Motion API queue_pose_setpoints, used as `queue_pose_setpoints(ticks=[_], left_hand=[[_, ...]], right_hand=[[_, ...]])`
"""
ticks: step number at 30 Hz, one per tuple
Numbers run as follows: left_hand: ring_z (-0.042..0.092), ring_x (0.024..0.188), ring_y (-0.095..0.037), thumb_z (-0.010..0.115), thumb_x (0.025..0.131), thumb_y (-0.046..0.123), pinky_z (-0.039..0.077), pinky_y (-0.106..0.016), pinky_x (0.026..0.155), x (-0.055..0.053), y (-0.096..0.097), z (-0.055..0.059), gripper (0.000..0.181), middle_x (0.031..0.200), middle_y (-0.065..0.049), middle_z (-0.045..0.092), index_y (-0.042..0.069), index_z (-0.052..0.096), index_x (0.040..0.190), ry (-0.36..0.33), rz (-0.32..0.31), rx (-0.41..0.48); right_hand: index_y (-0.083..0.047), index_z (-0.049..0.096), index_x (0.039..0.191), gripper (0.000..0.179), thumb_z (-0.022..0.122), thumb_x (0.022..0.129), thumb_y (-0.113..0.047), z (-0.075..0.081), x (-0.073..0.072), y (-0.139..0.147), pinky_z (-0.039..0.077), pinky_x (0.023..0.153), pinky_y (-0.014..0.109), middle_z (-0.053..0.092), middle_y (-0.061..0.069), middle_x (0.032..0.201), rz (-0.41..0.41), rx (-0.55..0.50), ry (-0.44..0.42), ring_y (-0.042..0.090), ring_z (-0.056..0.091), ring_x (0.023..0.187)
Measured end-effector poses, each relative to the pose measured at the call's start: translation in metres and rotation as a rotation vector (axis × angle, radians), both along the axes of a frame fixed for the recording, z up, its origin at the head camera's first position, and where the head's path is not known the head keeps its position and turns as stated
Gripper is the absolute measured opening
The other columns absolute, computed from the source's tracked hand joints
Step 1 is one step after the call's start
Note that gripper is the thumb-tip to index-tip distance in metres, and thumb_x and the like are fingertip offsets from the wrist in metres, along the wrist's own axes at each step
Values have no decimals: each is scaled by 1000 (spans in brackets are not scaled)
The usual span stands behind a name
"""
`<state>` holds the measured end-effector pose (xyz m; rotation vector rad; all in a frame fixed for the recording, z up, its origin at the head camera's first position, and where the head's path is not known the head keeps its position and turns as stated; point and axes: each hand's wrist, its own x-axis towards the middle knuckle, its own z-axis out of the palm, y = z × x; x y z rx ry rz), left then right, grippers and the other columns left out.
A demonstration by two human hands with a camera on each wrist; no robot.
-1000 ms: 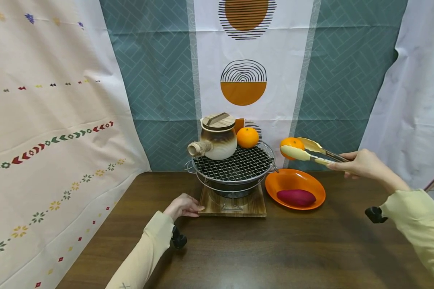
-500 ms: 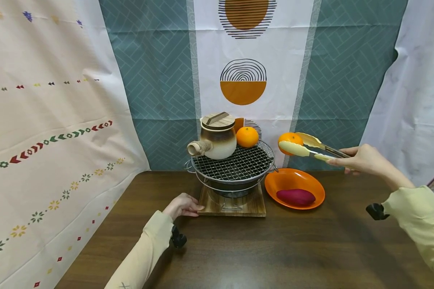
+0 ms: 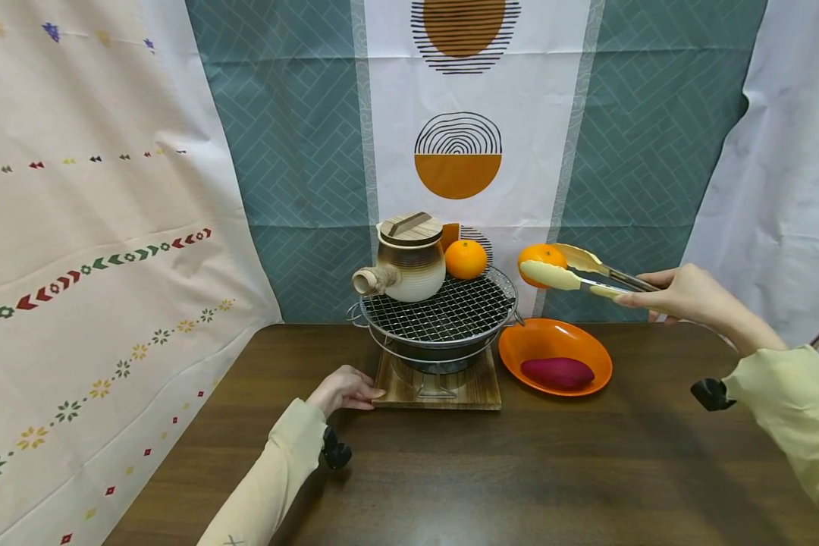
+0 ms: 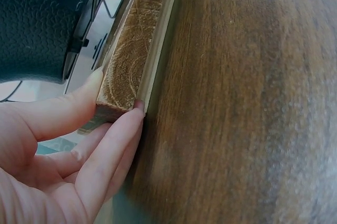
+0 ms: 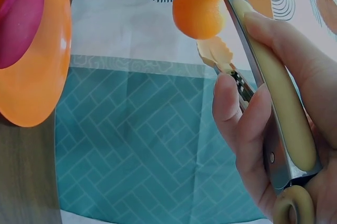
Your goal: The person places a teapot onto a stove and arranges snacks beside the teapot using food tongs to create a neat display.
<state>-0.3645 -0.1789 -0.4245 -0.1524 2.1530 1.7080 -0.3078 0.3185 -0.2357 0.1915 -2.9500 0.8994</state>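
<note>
My right hand grips a pair of tongs with cream-coloured tips. Between those tips an orange is held in the air, above and behind the orange plate. A dark pink sweet potato lies in the plate. On the left, my left hand pinches the front left corner of a wooden board, thumb on top and fingers at its side and underneath, as the left wrist view shows. The round grill stands on this board.
On the grill's mesh sit a clay pot with a wooden lid and a side handle, and a second orange behind it to the right. Patterned cloths hang at the back and left. The brown table extends forward.
My right hand has moved slightly up and to the left, carrying the tongs and orange nearer the grill. The left hand has kept its hold on the board.
</note>
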Motion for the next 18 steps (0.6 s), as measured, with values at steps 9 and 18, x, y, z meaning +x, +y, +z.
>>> queue_pose_setpoints(ticks=[9, 18], left_hand=[[60, 70, -22, 67, 78, -6, 54, -36, 67, 12, 7, 14, 44, 82, -20, 59, -21, 45, 113, -3, 32, -24], [59, 66, -19, 67, 77, -7, 54, -35, 66, 14, 7, 17, 43, 80, -16, 58, -21, 45, 112, -8, 35, -6]], right_hand=[[9, 46, 126, 80, 67, 76, -50, 5, 0, -5, 50, 50, 31, 62, 7, 67, 16, 1, 9, 25, 56, 57], [9, 47, 125, 80, 68, 75, -50, 10, 3, -13, 51, 52, 31, 62, 7, 66, 36, 3, 10, 26, 56, 60]])
